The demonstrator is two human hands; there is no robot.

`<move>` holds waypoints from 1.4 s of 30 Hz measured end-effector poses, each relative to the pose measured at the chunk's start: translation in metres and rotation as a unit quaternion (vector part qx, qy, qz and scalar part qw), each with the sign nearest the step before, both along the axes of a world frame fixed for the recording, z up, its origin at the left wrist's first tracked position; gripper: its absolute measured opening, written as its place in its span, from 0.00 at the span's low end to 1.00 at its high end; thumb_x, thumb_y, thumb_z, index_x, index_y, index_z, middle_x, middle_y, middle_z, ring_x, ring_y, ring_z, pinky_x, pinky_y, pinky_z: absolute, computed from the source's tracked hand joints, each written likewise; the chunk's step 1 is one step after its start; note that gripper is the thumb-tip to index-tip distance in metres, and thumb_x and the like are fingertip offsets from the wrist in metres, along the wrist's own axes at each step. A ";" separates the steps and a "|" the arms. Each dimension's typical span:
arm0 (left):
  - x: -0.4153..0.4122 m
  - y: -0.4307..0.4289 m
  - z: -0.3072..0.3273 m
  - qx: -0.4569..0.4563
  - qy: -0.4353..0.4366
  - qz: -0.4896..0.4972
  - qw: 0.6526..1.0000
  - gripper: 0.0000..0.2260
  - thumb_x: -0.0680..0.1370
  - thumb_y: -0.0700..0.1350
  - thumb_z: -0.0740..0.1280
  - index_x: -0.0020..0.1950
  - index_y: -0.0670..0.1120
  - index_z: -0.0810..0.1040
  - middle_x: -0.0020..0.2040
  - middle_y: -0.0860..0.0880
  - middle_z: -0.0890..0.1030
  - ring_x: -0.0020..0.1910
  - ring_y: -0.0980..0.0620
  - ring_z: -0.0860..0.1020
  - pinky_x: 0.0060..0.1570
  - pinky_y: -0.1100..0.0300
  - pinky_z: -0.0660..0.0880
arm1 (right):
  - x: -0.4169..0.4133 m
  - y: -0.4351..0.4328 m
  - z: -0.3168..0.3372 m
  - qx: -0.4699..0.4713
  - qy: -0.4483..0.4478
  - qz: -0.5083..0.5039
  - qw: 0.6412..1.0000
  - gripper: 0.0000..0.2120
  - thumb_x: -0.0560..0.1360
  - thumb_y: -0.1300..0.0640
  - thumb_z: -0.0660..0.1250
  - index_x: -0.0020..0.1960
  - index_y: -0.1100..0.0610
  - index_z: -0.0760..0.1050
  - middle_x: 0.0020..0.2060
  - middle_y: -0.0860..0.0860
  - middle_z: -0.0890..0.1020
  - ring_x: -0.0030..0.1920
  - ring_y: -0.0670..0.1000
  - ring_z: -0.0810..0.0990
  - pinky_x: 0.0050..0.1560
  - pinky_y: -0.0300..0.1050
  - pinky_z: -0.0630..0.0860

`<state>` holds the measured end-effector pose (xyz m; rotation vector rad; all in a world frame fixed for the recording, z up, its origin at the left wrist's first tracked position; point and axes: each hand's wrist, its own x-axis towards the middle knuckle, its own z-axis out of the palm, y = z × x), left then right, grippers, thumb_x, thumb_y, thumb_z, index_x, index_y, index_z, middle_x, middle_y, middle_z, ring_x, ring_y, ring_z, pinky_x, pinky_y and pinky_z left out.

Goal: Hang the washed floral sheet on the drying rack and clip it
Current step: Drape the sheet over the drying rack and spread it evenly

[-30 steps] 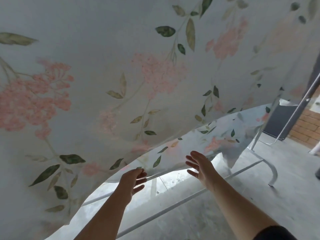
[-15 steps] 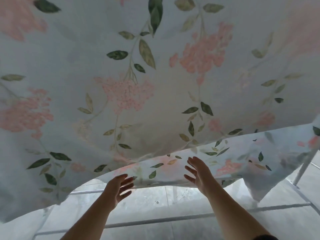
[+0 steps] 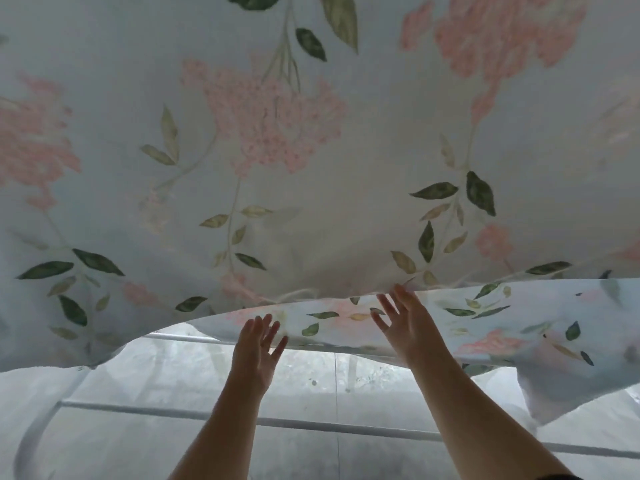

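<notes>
Both hands up under the floral sheet, fingers spread, nothing gripped.
Sheet point(image 3: 311, 168) fills the top of the view w/ pink flowers & green leaves, spread out above the rack; a 2nd layer folds back along its lower edge, hanging lowest at the right. Left hand point(image 3: 258, 344) is flat & released in front of that fold (touching or not: can't tell). Right hand point(image 3: 403, 320), also released, has fingertips at the edge where the 2 layers meet. White rack bars point(image 3: 145, 409) run across below both forearms, over grey floor point(image 3: 311, 459).
</notes>
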<state>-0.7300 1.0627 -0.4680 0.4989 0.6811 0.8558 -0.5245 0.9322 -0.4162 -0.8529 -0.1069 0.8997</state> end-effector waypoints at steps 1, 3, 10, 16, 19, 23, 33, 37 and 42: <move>0.005 0.002 -0.003 0.001 -0.019 -0.002 1.000 0.02 0.79 0.44 0.62 0.50 0.47 0.72 0.56 0.46 0.78 0.61 0.44 0.73 0.53 0.47 0.72 | 0.004 0.003 -0.002 0.003 -0.008 0.006 1.000 0.05 0.77 0.61 0.63 0.51 0.54 0.74 0.51 0.51 0.79 0.56 0.52 0.76 0.62 0.56 0.67; 0.009 0.007 -0.004 0.010 -0.027 -0.005 1.000 0.08 0.73 0.46 0.67 0.50 0.47 0.74 0.54 0.49 0.80 0.59 0.47 0.75 0.53 0.49 0.72 | 0.006 0.006 -0.006 -0.015 -0.033 0.004 0.999 0.03 0.77 0.59 0.63 0.49 0.54 0.74 0.46 0.51 0.80 0.52 0.51 0.77 0.61 0.55 0.68; 0.023 0.023 -0.002 0.030 0.069 0.032 0.997 0.03 0.79 0.44 0.64 0.47 0.47 0.75 0.45 0.50 0.80 0.48 0.52 0.78 0.57 0.51 0.72 | 0.002 0.008 -0.016 -0.080 -0.160 -0.015 0.984 0.26 0.59 0.43 0.79 0.49 0.56 0.77 0.46 0.52 0.83 0.51 0.52 0.80 0.58 0.50 0.74; 0.020 0.030 -0.016 0.033 0.193 0.056 0.979 0.03 0.79 0.44 0.65 0.45 0.46 0.76 0.45 0.48 0.80 0.46 0.53 0.79 0.56 0.52 0.73 | -0.018 0.007 -0.041 -0.121 -0.174 -0.046 0.976 0.05 0.77 0.56 0.65 0.51 0.55 0.76 0.51 0.53 0.81 0.56 0.53 0.79 0.60 0.50 0.73; 0.015 0.032 -0.022 0.026 0.221 0.062 0.973 0.02 0.78 0.43 0.66 0.45 0.46 0.76 0.43 0.48 0.80 0.47 0.51 0.79 0.57 0.50 0.74 | -0.024 0.007 -0.048 -0.134 -0.183 -0.036 0.973 0.07 0.76 0.53 0.65 0.52 0.54 0.76 0.51 0.52 0.81 0.56 0.53 0.78 0.60 0.49 0.73; 0.015 0.035 -0.021 0.027 0.237 0.064 0.969 0.02 0.78 0.42 0.66 0.49 0.44 0.76 0.43 0.48 0.80 0.48 0.50 0.79 0.56 0.50 0.74 | -0.024 0.008 -0.050 -0.138 -0.186 -0.034 0.972 0.07 0.77 0.54 0.65 0.52 0.55 0.76 0.51 0.52 0.81 0.56 0.52 0.78 0.58 0.47 0.74; 0.001 0.027 -0.040 0.030 0.302 0.052 0.951 0.05 0.79 0.44 0.65 0.48 0.44 0.77 0.44 0.49 0.80 0.46 0.51 0.78 0.54 0.50 0.74 | -0.032 0.003 -0.071 -0.186 -0.183 -0.048 0.964 0.07 0.77 0.55 0.66 0.50 0.59 0.78 0.46 0.54 0.81 0.52 0.52 0.79 0.56 0.48 0.75; -0.003 0.030 -0.042 0.037 0.323 0.056 0.944 0.04 0.78 0.42 0.65 0.50 0.43 0.77 0.42 0.49 0.80 0.46 0.50 0.78 0.52 0.50 0.75 | -0.030 0.003 -0.072 -0.185 -0.186 -0.033 0.964 0.06 0.77 0.56 0.66 0.48 0.58 0.77 0.43 0.54 0.80 0.50 0.52 0.78 0.54 0.48 0.75; -0.007 0.025 -0.052 0.010 0.350 0.061 0.935 0.04 0.78 0.43 0.66 0.42 0.46 0.76 0.42 0.50 0.81 0.46 0.50 0.79 0.52 0.51 0.74 | -0.041 -0.001 -0.086 -0.213 -0.196 -0.033 0.956 0.04 0.77 0.56 0.66 0.47 0.57 0.78 0.44 0.52 0.81 0.49 0.50 0.79 0.53 0.47 0.76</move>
